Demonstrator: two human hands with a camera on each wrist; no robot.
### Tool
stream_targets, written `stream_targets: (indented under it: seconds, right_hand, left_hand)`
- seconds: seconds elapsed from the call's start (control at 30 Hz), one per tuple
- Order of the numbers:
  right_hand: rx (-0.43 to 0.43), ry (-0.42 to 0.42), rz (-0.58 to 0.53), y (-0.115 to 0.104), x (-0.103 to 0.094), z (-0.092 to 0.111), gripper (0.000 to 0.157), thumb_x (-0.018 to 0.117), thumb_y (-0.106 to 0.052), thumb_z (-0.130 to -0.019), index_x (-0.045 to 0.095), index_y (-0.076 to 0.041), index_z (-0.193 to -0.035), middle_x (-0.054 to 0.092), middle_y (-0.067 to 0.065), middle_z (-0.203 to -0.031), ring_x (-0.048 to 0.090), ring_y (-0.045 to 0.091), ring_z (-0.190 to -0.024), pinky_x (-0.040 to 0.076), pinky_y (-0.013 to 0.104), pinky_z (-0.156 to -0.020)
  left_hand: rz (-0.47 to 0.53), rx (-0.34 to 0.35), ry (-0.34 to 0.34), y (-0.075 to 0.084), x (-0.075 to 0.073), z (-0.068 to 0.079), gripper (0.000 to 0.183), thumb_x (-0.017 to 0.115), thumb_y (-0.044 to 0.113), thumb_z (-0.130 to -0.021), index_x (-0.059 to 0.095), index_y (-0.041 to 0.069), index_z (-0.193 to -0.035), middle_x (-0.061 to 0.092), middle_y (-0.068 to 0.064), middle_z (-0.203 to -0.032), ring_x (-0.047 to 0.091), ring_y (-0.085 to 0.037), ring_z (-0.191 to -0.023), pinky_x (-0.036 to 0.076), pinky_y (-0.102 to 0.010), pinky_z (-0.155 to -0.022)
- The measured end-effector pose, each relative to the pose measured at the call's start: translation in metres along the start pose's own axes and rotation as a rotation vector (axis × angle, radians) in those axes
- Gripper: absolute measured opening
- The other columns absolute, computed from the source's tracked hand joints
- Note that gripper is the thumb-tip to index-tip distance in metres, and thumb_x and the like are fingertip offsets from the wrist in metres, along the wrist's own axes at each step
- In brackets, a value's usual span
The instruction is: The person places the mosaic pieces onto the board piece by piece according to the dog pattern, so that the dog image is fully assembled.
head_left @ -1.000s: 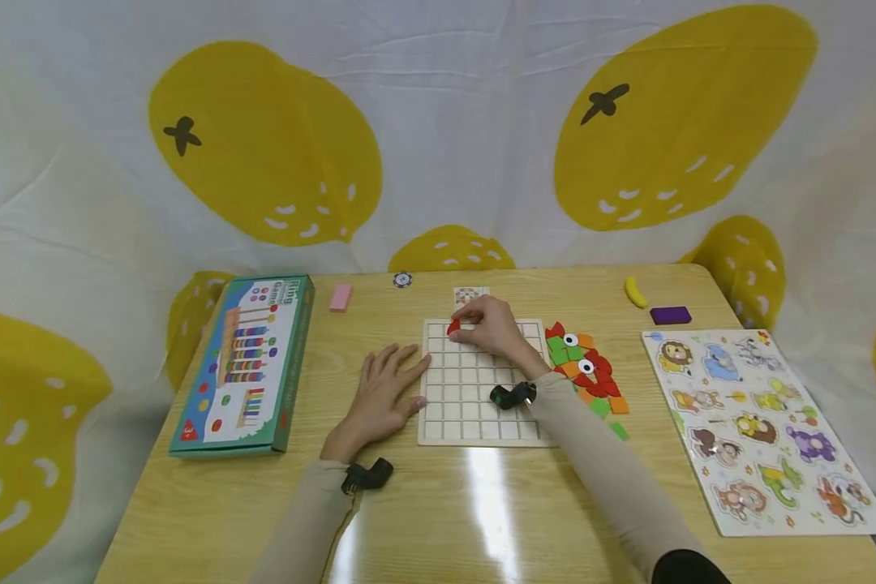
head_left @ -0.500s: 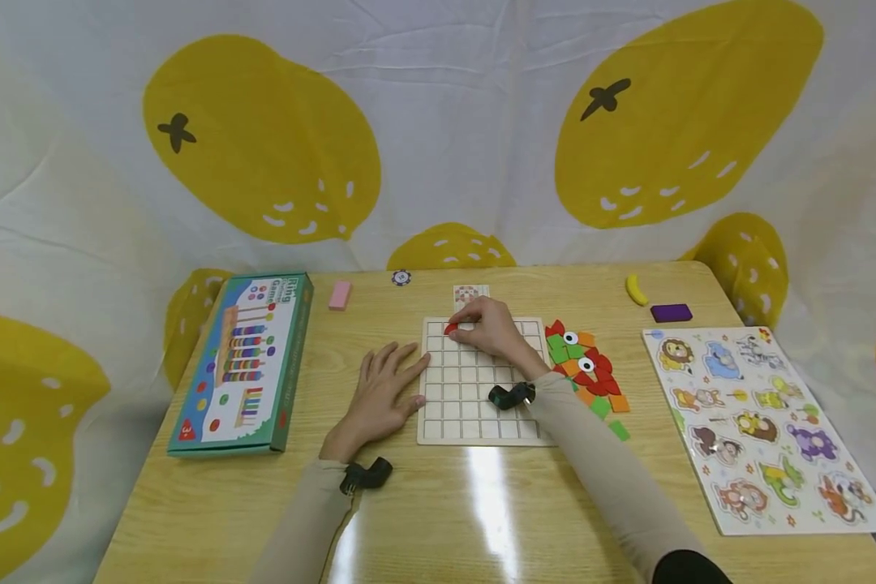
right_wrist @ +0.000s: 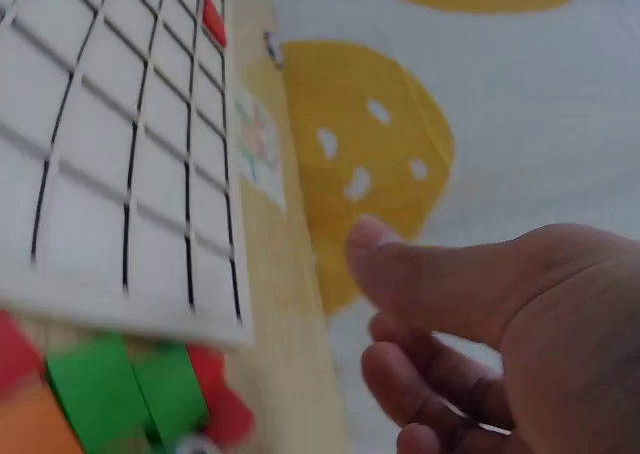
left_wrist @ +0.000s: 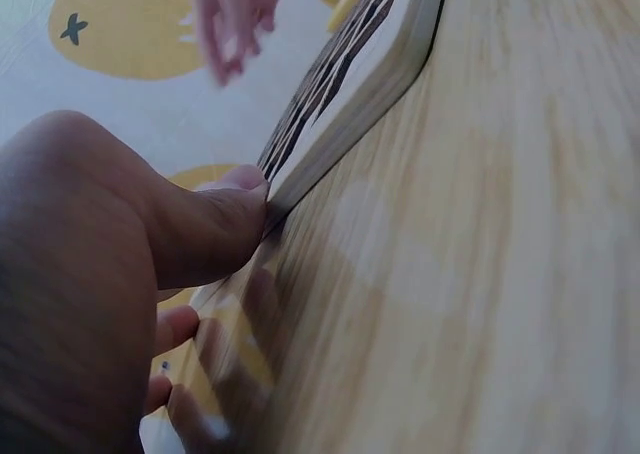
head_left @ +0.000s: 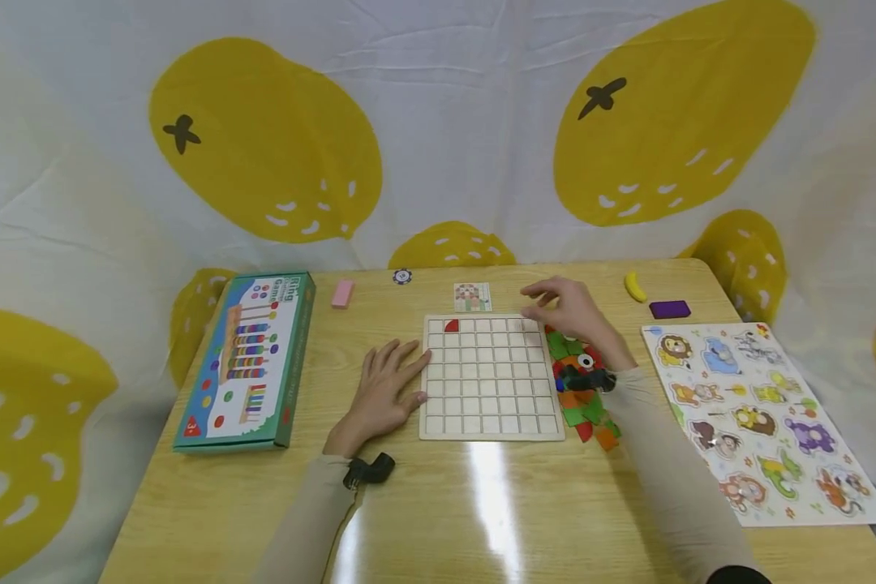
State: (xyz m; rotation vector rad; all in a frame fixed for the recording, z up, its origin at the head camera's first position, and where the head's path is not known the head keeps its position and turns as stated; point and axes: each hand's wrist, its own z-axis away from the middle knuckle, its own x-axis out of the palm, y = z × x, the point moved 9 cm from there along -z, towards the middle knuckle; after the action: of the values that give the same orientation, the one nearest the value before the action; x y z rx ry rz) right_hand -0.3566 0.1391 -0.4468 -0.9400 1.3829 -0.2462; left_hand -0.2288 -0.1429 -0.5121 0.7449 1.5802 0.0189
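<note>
A pale wooden grid board lies mid-table, with one red quarter-round tile in its far row, second cell from the left. My left hand rests on the table with spread fingers. Its thumb touches the board's left edge. Above the far right corner of the board is my right hand, fingers loosely bent and holding nothing. Beneath that wrist, beside the board, lies a pile of red, green and orange tiles, some bearing eye prints; the wrist camera hides part of it.
A patterned card lies behind the board. Left stands a game box, with a pink block and a round chip beyond it. To the right are an animal puzzle, a purple block and a yellow banana.
My right hand has let go of the red tile, which now lies in its cell, and has moved right toward the tile pile. My left hand stays where it was.
</note>
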Motion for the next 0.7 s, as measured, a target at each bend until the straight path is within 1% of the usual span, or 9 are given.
stream_targets:
  seconds: [0.1, 0.2, 0.33, 0.43, 0.57, 0.63, 0.7]
  right_hand:
    - [0.085, -0.048, 0.115, 0.029, -0.031, 0.026, 0.037, 0.072, -0.022, -0.091, 0.068, -0.003, -0.123, 0.068, 0.018, -0.116, 0.064, 0.031, -0.097, 0.053, 0.044, -0.076]
    - [0.15, -0.084, 0.198, 0.057, -0.046, 0.046, 0.035, 0.072, -0.02, -0.091, 0.069, -0.001, -0.12, 0.07, 0.018, -0.107, 0.064, 0.029, -0.09, 0.052, 0.042, -0.076]
    - [0.161, -0.094, 0.243, 0.077, -0.043, 0.053, 0.03, 0.074, -0.021, -0.089, 0.072, -0.002, -0.112, 0.071, 0.011, -0.097, 0.062, 0.022, -0.082, 0.049, 0.037, -0.074]
    - [0.151, -0.078, 0.241, 0.084, -0.038, 0.054, 0.024, 0.075, -0.024, -0.089, 0.074, -0.005, -0.105, 0.07, 0.008, -0.093, 0.06, 0.02, -0.079, 0.047, 0.034, -0.072]
    - [0.184, -0.073, 0.208, 0.089, -0.038, 0.057, 0.022, 0.074, -0.027, -0.089, 0.071, -0.007, -0.098, 0.068, 0.007, -0.09, 0.06, 0.02, -0.079, 0.047, 0.033, -0.073]
    - [0.193, -0.063, 0.176, 0.09, -0.042, 0.059, 0.024, 0.073, -0.026, -0.09, 0.068, -0.004, -0.1, 0.067, 0.009, -0.091, 0.061, 0.021, -0.082, 0.047, 0.033, -0.074]
    - [0.194, -0.027, 0.144, 0.089, -0.049, 0.06, 0.028, 0.072, -0.025, -0.091, 0.065, -0.003, -0.106, 0.066, 0.011, -0.092, 0.061, 0.022, -0.082, 0.047, 0.031, -0.073]
  left_hand:
    - [-0.002, -0.005, 0.003, -0.001, 0.001, -0.001, 0.064, 0.063, 0.037, -0.093, 0.041, 0.024, -0.152, 0.03, -0.008, -0.16, 0.016, -0.038, -0.149, 0.0, -0.064, -0.114]
    - [-0.002, -0.005, -0.001, -0.001, 0.004, -0.001, 0.064, 0.062, 0.04, -0.094, 0.04, 0.025, -0.152, 0.029, -0.007, -0.16, 0.015, -0.037, -0.149, -0.002, -0.063, -0.114]
    - [0.001, -0.006, 0.003, -0.005, 0.002, 0.001, 0.064, 0.061, 0.041, -0.094, 0.04, 0.025, -0.152, 0.029, -0.006, -0.16, 0.014, -0.037, -0.149, -0.002, -0.064, -0.114]
    - [0.0, -0.008, 0.012, -0.005, 0.001, 0.003, 0.065, 0.062, 0.041, -0.093, 0.04, 0.025, -0.152, 0.029, -0.007, -0.16, 0.014, -0.037, -0.149, -0.002, -0.064, -0.114]
    - [-0.003, -0.003, 0.019, -0.003, 0.003, 0.004, 0.065, 0.062, 0.041, -0.093, 0.04, 0.026, -0.152, 0.03, -0.007, -0.16, 0.015, -0.037, -0.149, -0.001, -0.065, -0.113]
    - [-0.002, 0.003, 0.022, -0.002, 0.003, 0.002, 0.065, 0.063, 0.04, -0.093, 0.041, 0.026, -0.152, 0.031, -0.008, -0.16, 0.016, -0.038, -0.149, 0.0, -0.066, -0.113]
    - [-0.003, 0.011, 0.03, -0.001, 0.003, 0.001, 0.065, 0.063, 0.04, -0.093, 0.041, 0.025, -0.152, 0.031, -0.008, -0.159, 0.017, -0.038, -0.148, 0.001, -0.066, -0.113]
